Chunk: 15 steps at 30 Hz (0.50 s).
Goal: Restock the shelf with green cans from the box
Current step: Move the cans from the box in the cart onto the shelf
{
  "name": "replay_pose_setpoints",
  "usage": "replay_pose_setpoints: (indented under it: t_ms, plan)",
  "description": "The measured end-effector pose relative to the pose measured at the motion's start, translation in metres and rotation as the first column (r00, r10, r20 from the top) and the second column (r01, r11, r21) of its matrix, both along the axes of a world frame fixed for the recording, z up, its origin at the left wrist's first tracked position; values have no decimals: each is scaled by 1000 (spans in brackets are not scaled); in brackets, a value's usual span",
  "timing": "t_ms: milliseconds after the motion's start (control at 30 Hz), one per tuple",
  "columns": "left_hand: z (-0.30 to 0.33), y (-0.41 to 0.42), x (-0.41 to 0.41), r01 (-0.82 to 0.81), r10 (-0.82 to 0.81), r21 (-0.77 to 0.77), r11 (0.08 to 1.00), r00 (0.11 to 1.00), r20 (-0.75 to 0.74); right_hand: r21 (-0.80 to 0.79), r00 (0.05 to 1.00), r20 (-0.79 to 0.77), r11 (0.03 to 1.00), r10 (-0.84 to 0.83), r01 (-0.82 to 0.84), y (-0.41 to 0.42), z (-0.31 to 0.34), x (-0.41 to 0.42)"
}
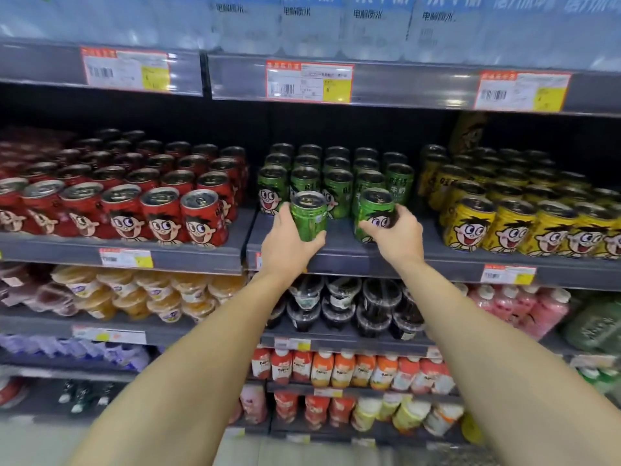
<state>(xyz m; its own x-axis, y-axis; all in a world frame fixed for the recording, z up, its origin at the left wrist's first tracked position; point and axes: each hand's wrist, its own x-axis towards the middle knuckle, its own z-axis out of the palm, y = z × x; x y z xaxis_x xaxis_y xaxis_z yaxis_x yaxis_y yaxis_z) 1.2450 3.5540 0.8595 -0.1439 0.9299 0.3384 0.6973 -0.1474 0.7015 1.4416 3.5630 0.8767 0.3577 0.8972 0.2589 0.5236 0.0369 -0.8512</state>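
— Two green cans were going onto the shelf (336, 253) at once, one in each hand. How were they held?

— The left hand (285, 242) had its fingers and thumb curled round the left can (308, 215), which stood upright at the shelf's front edge, just in front of the green rows (336, 176). The right hand (398, 235) wrapped the right can (373, 215) the same way, that can tilted slightly, its base at or just above the shelf; which one, the picture did not settle.

— And the box?

— Out of view. The green rows, the landmark, sat between the red cans (161, 213) to their left and the yellow cans (510, 223) to their right, under a shelf of bottled water (369, 25).

— Which step was that?

— Placing, by my reading. Both cans stood at the open front strip ahead of the green rows, neither grip released.

— What did the next move call for?

— Probably settling each can flat against the row behind it, the right one straightened first, then opening both hands without nudging neighbours. Gaps remained along the front, so more cans seemed due.
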Motion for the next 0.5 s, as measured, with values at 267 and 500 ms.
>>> replay_pose_setpoints:
  t_ms: [267,500]
  plan:
    - [-9,0,2,-77,83,45,996,984,-159,-117,984,-48,980,-170,163,29,6,33]
    - [-14,3,3,-86,99,87,992,983,-153,-121,985,-61,981,-162,154,55,5,46]
